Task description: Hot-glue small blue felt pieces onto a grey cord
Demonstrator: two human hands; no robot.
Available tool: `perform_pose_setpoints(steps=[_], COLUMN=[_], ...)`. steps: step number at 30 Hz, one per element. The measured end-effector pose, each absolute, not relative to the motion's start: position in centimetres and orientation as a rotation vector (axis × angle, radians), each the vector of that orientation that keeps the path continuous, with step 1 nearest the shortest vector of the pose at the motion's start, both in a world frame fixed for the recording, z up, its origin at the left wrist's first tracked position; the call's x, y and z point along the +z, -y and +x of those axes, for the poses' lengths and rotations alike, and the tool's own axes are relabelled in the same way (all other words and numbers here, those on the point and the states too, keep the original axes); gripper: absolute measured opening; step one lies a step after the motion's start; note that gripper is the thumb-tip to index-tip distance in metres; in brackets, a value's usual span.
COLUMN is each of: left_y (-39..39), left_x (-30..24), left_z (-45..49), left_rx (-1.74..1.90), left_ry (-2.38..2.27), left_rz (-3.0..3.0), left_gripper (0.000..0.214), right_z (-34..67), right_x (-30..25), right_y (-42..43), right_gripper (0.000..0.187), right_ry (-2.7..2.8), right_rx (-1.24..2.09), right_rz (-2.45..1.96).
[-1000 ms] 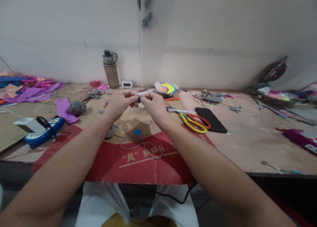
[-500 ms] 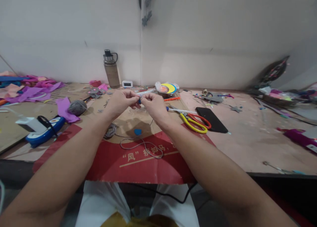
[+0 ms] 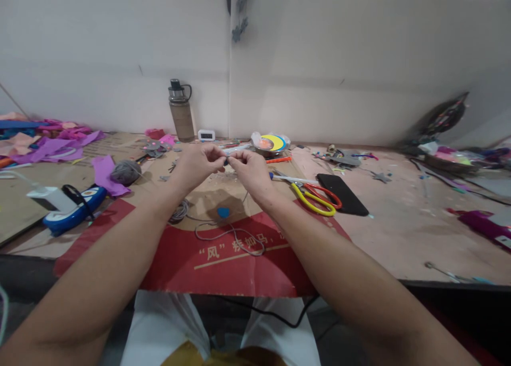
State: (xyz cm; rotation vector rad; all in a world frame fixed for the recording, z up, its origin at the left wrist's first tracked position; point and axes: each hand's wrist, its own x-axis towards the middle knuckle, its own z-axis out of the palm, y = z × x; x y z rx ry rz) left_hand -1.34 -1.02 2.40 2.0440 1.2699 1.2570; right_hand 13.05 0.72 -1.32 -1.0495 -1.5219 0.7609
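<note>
My left hand and my right hand meet above the cardboard, fingertips pinched close together. A small dark blue piece shows between them; both hands seem to grip it, though the fingers cover most of it. A thin grey cord hangs below my right hand. More of this cord lies in loops on the red-printed cardboard, running to a small coil by my left forearm. Near the loops lies a flat blue felt piece.
Scissors with red and yellow handles and a black phone lie to the right. Leftward are a grey yarn ball, purple felt and a blue power strip. A bottle stands against the wall.
Both hands stay pinched together with only slight finger movement, and less of the blue piece shows between them. The whole view has shifted slightly.
</note>
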Motion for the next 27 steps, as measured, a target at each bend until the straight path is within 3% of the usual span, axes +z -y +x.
perform_pose_setpoints(steps=[3,7,15,24,27], left_y=[0.4,-0.6,-3.2,-4.8,-5.5], left_x=[2.2,1.7,0.9,2.2,2.2], left_z=[-1.5,-2.0,-4.4,-7.5,-8.7], left_rx=[1.326,1.424,1.731,2.013,2.038], left_ry=[-1.278,-1.31,-1.239,-1.089,-1.051], left_rz=[1.959,1.859,1.468,0.719,0.624], left_gripper=[0.004,0.005,0.009,0.011,0.014], right_z=[12.8,12.5,11.4,11.6,12.1], right_x=[-1.5,-1.5,-0.9,1.1,1.5], right_y=[-0.7,-0.2,2.9,4.5,4.8], right_gripper=[0.025,0.012,0.014,0.032,0.035], right_ry=[1.509,1.57,1.961,1.915,1.966], right_rx=[0.781,0.77,0.626,0.874,0.632], right_rz=[-1.019,-0.985,-0.81,-0.538,-0.534])
